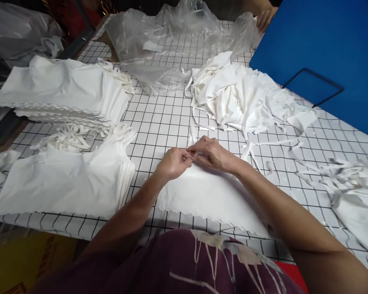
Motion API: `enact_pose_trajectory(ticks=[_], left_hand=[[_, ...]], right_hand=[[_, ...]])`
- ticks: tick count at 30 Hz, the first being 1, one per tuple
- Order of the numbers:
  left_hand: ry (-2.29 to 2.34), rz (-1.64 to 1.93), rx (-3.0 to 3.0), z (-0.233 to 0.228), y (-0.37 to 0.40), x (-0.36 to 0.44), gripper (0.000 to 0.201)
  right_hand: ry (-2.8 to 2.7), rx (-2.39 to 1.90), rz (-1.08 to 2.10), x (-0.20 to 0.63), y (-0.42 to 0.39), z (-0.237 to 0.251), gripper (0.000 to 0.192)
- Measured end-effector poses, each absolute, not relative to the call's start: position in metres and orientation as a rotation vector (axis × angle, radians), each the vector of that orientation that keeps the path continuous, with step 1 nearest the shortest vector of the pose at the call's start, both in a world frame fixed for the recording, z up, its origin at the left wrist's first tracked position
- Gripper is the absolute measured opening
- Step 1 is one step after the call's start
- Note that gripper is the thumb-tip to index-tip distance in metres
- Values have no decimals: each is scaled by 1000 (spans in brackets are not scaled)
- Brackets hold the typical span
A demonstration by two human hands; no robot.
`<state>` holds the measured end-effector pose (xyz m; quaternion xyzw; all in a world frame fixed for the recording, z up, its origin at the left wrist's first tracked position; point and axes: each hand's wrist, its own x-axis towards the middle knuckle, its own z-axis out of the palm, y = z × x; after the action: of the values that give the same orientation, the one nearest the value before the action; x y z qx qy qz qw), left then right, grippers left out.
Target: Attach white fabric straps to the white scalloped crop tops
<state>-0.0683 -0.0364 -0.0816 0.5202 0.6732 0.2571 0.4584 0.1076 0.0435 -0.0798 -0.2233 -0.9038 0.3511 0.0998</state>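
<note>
A white strappy top (208,200) lies flat on the table in front of me, its wavy hem towards my body. My left hand (174,163) and my right hand (214,154) meet at its upper edge. Fingers of both hands are pinched together on a thin white strap (192,136), whose end sticks up beyond them. Exactly how the strap sits between the fingertips is hidden.
Two stacks of white tops, a near stack (64,183) and a far stack (64,85), stand left. A crumpled white pile (233,92) lies beyond my hands, with more white garments (358,204) at right. Clear plastic (171,28), a blue panel (328,49) and another person's hand (266,18) are farther back.
</note>
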Motion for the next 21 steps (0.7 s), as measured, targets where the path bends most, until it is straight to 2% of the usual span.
enact_pose_trajectory(ticks=[6,12,15,19,21], left_hand=[[1662,591,1410,-76,-45,-66,15],[1655,576,1532,-73,-51,-66,16],[1659,531,1541,-74,-52,-66,15],[1600,535,1782,-83,-58,-66,3],[1626,510,1923,-90,-61,-66,16]], right_hand=[[-2713,-708,967,121,43,-96,22],[-2589,-735,1072,122,28,-95,31],[-2567,-792,1048,123,23,-93,25],[-2567,-792,1077,128,18,-94,20],[-2542,-829,1066,132,14,-99,19]])
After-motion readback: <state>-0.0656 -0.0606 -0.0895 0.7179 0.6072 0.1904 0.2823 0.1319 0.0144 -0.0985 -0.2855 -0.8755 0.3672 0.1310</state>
